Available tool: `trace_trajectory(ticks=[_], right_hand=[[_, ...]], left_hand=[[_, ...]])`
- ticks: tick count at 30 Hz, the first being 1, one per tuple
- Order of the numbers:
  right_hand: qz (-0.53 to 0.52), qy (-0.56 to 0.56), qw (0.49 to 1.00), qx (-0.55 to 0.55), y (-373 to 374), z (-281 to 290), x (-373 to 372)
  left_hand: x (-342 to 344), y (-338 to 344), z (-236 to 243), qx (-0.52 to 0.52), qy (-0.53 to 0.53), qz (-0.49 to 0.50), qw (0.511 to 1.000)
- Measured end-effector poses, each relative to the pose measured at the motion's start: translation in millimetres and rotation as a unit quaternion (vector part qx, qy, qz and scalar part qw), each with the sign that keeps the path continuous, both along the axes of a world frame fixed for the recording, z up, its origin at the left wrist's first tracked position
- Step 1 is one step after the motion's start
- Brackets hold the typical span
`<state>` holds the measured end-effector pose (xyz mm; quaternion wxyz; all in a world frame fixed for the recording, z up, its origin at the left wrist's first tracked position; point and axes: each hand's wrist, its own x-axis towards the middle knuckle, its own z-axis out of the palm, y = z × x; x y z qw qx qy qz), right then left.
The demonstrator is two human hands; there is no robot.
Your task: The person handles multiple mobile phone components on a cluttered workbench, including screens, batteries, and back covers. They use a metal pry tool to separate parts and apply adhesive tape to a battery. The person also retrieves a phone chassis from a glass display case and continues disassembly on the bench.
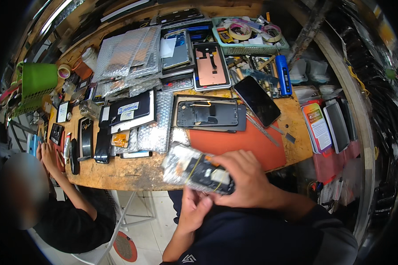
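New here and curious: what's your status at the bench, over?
Right hand gripping yellow-banded bundle by its right end, left hand at its near edge. Bubble wrap showing at bundle's left end. Nearby clutter: thin metal tool on orange mat.

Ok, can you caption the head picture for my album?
A person's left fingers and right fingers hold a yellow-banded bubble-wrap bundle with a black phone part at a cluttered wooden workbench.

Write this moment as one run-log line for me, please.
held: banded bundle | left hand: at its lower edge | right hand: gripping its right end | beyond: orange mat, black phone
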<state>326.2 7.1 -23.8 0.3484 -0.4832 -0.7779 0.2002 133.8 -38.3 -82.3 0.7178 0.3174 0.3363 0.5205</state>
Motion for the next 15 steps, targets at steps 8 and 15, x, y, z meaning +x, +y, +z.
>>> trace_trajectory(ticks=[8, 15], right_hand=[[-0.036, -0.148, 0.987, 0.044, 48.9, 9.0, 53.5], [-0.019, -0.304, 0.915, 0.263, 68.9, -13.5, 76.4]], left_hand=[[-7.7, 20.2, 0.3, -0.072, -0.05, 0.145, 0.986], [-26.6, 37.4, 0.4, -0.046, -0.149, 0.164, 0.974]])
